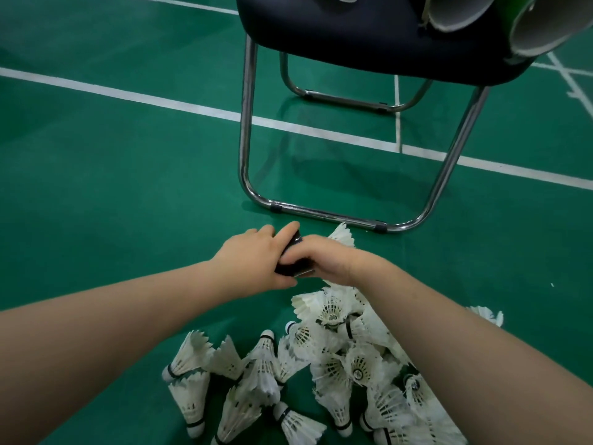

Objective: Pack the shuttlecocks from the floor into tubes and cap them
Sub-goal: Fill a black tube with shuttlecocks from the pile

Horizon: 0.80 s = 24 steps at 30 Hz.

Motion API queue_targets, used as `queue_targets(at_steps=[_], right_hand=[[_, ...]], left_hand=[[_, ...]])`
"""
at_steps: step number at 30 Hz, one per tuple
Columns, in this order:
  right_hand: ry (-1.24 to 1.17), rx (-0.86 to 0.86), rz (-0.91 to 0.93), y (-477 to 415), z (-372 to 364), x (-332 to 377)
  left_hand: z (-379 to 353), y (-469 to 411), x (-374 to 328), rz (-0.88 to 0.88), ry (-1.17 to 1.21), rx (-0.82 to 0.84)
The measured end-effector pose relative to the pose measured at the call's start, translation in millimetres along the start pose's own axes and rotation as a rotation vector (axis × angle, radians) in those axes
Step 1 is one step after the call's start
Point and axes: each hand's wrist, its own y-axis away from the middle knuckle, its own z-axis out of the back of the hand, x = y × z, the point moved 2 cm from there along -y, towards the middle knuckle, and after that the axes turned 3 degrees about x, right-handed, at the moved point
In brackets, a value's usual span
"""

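One green court floor [112,162] carries everything here, crossed by white lines that run from the left edge toward the right. Above its far right part stands a chair [369,36] with a dark padded seat on bent chrome legs, and its front floor bar lies just beyond your hands. On the seat's right end rest open tubes [462,11], their grey mouths turned toward you; how many lie there you cannot tell, since the top edge cuts them off. Near the bottom edge of the floor, from the middle toward the right, lies a heap of white feather shuttlecocks [337,358], tumbled on their sides and over one another, with one more poking out beyond your right hand. Your left hand [250,258] and your right hand [324,258] meet above the heap's far side, both closed around one dark tube [292,266]. The left fingers wrap its far end with the thumb pressed below; the right fingers curl tight over its near side. Whether a cap sits on it cannot be told.
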Motion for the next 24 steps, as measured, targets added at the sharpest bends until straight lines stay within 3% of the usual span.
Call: queue_targets(at_steps=[2,5,8,10,12,20,24], right_hand=[[-0.091,-0.133,0.032,2,24,2],[-0.097,-0.469,0.040,12,71,0],[0.064,-0.742,-0.093,21,109,-12],[0.313,-0.745,-0.249,22,121,-30],[0.401,-0.672,-0.275,17,123,-49],[0.414,-0.636,-0.321,-28,107,-68],[0.276,-0.750,-0.200,-26,96,-45]], left_hand=[[-4,-12,-3,0.030,0.033,0.015],[-13,-22,-2,0.073,0.051,0.050],[-23,-25,3,0.091,0.052,0.081],[-28,-26,5,0.096,0.044,0.100],[-30,-26,7,0.096,0.031,0.117],[-35,-24,16,0.105,0.047,0.160],[-36,-20,24,0.135,0.041,0.173]])
